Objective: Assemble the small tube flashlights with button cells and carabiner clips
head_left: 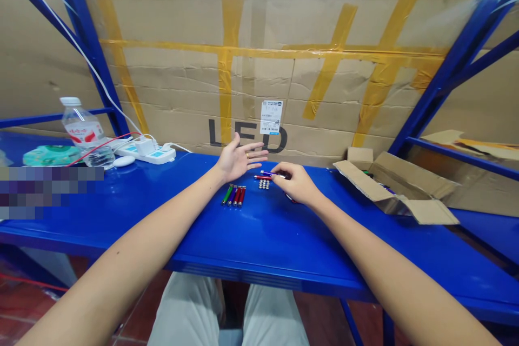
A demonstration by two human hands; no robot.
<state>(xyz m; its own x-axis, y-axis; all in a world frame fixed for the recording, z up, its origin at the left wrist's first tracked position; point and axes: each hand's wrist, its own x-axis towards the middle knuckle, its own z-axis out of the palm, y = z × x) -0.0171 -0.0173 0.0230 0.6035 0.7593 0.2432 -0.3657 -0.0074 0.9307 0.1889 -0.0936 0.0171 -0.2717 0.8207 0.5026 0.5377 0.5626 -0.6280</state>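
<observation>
My left hand (242,160) is open above the blue table, its palm turned up and its fingers spread, holding nothing. My right hand (299,183) is closed, with thumb and fingertips on a slim purple metal tube (266,173). Just below that tube lies a red tube (263,178), partly covered by the fingers. Several small silver button cells (264,185) sit in a block between my hands. To their left, a green tube (227,195), a purple tube (232,196) and two red tubes (240,197) stand side by side in a row. Another dark red piece (291,199) shows under my right hand, mostly hidden.
An open cardboard box (399,186) with small items inside stands on the right. On the left are a water bottle (87,135), a green packet (52,155) and a white power strip (152,152) with cables. A large taped cardboard sheet (259,81) rises behind the table (259,248).
</observation>
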